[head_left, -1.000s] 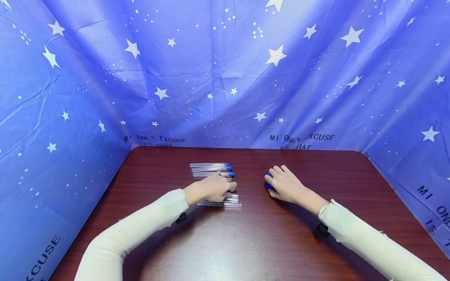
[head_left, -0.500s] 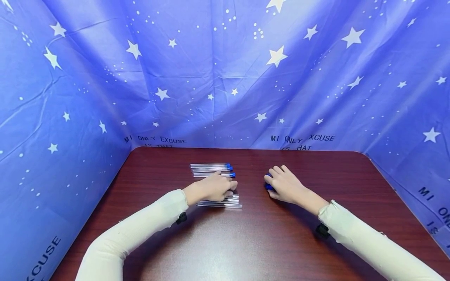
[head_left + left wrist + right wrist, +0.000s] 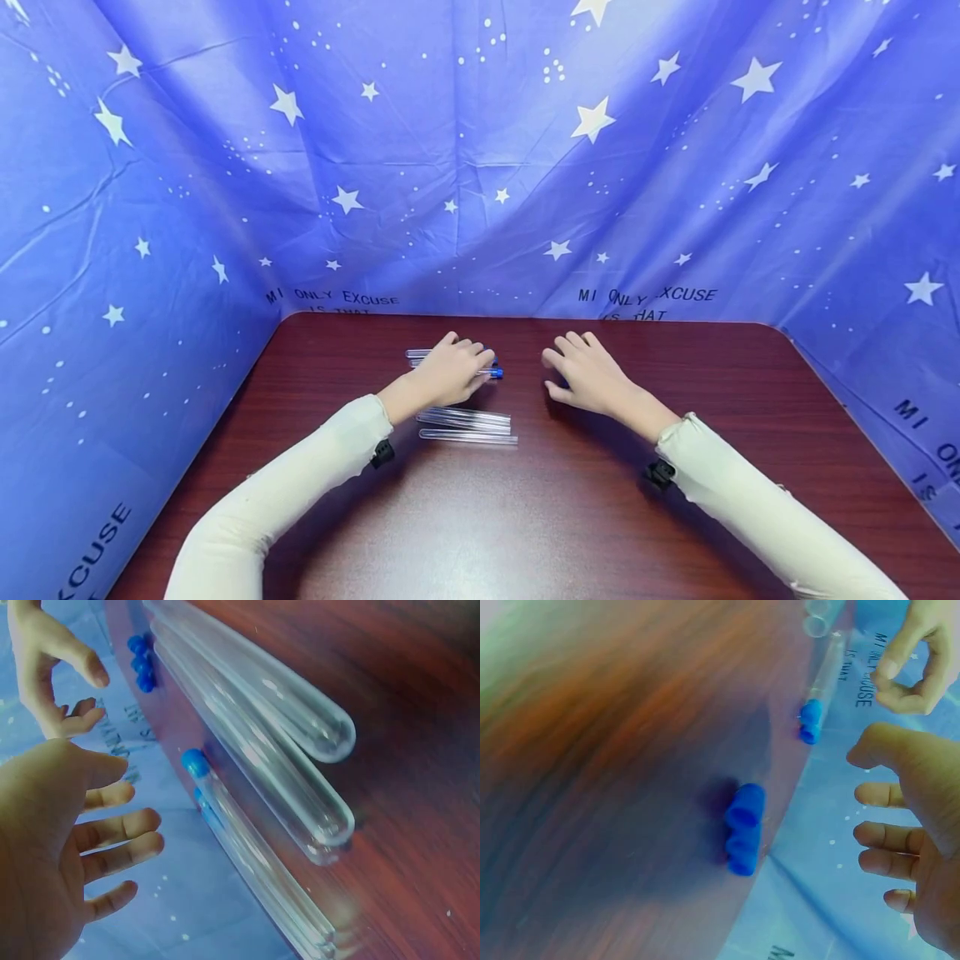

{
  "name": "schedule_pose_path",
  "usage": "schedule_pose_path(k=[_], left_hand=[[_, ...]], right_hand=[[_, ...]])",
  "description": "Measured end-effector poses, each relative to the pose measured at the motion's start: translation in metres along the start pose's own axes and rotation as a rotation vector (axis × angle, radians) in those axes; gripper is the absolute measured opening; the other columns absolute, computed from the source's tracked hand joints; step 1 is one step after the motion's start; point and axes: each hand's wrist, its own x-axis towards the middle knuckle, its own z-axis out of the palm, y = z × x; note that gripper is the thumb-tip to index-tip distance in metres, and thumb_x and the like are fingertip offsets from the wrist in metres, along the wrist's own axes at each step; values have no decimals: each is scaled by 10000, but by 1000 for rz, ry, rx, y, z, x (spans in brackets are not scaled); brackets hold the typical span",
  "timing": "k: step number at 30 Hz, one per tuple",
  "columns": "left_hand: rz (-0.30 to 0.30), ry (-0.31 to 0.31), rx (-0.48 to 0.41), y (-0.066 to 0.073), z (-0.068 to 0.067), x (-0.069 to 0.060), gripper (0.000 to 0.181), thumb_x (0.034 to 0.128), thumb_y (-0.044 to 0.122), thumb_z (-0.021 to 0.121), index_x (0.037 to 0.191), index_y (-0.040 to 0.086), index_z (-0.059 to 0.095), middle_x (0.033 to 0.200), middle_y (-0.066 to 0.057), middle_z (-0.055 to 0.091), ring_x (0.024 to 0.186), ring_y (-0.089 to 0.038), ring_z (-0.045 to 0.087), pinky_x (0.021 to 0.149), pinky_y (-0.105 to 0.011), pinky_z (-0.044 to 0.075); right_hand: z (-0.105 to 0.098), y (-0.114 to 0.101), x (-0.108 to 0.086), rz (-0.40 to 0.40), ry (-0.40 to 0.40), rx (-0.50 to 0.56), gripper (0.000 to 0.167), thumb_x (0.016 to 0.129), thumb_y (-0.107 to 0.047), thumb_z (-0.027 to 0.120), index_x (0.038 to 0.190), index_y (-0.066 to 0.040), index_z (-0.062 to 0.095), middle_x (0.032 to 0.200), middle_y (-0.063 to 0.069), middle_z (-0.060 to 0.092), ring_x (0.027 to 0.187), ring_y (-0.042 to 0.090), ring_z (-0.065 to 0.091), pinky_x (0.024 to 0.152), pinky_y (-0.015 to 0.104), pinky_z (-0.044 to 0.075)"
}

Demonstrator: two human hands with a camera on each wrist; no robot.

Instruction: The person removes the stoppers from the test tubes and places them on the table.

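My left hand (image 3: 452, 373) hovers over the capped test tubes (image 3: 259, 859), its fingers loosely bent and holding nothing. Blue caps (image 3: 195, 763) close these tubes at their right ends, and the hand partly covers them in the head view. Nearer me lie several uncapped clear test tubes (image 3: 468, 436), side by side with their rounded ends to the left. My right hand (image 3: 588, 377) is raised above the table with fingers apart and nothing in them. A short row of loose blue caps (image 3: 744, 829) sits on the table near it; the head view hides them behind that hand.
The dark red wooden table (image 3: 570, 517) has rounded far corners. Blue star-printed fabric (image 3: 420, 167) hangs around its back and sides. Black wrist devices (image 3: 660, 475) are worn below both sleeves.
My left hand has moved away from me, off the uncapped tubes and over the capped ones. My right hand has lifted off the blue caps and shifted left.
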Motion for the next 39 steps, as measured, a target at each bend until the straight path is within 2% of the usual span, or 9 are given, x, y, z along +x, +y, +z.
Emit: schedule_pose_path(k=[3, 6, 17, 23, 26, 30, 39], left_hand=[[-20, 39, 31, -6, 5, 1, 242, 964, 360, 648, 1093, 154, 639, 1003, 4, 706, 957, -200, 675, 841, -387, 461], [-36, 41, 34, -11, 10, 2, 276, 936, 386, 674, 1096, 163, 649, 1026, 1, 709, 978, -207, 668, 851, -389, 457], [-30, -32, 16, -22, 14, 9, 369, 901, 391, 715, 1162, 141, 643, 1048, -24, 700, 1010, -222, 660, 867, -409, 468], [-32, -118, -17, -24, 16, 13, 355, 909, 390, 714, 1162, 150, 649, 1051, -21, 704, 1035, -226, 662, 953, -465, 498], [-39, -144, -15, -24, 18, 13, 304, 904, 384, 722, 1110, 167, 671, 1038, -6, 710, 1033, -217, 661, 942, -448, 494], [-44, -152, -5, -23, 18, 13, 237, 890, 372, 741, 1044, 196, 700, 1018, 19, 717, 1012, -200, 662, 885, -401, 477], [-50, -153, 11, -25, 23, 11, 194, 887, 357, 738, 961, 189, 676, 962, 15, 703, 953, -212, 656, 867, -390, 479]], right_hand=[[2, -3, 11, 9, 8, 38, 269, 789, -300, 748, 935, -118, 614, 894, 81, 573, 874, 322, 533, 780, 437, 392], [4, -7, 22, 21, 4, 72, 262, 801, -299, 743, 950, -118, 627, 903, 75, 581, 875, 314, 536, 780, 437, 400], [15, -16, 53, 78, -129, 187, 252, 821, -307, 757, 971, -142, 640, 933, 45, 608, 940, 292, 548, 805, 433, 406], [25, -20, 61, 80, -181, 215, 249, 811, -325, 750, 946, -138, 655, 888, 19, 599, 939, 271, 551, 799, 419, 393], [29, -22, 63, 81, -210, 214, 231, 809, -325, 739, 923, -146, 650, 852, 3, 576, 910, 258, 543, 786, 402, 383], [33, -25, 65, 88, -240, 209, 210, 809, -316, 730, 909, -152, 645, 831, -6, 564, 877, 247, 535, 774, 390, 376], [37, -26, 64, 97, -258, 211, 202, 814, -303, 738, 912, -153, 644, 841, 0, 582, 870, 242, 540, 766, 386, 379]])
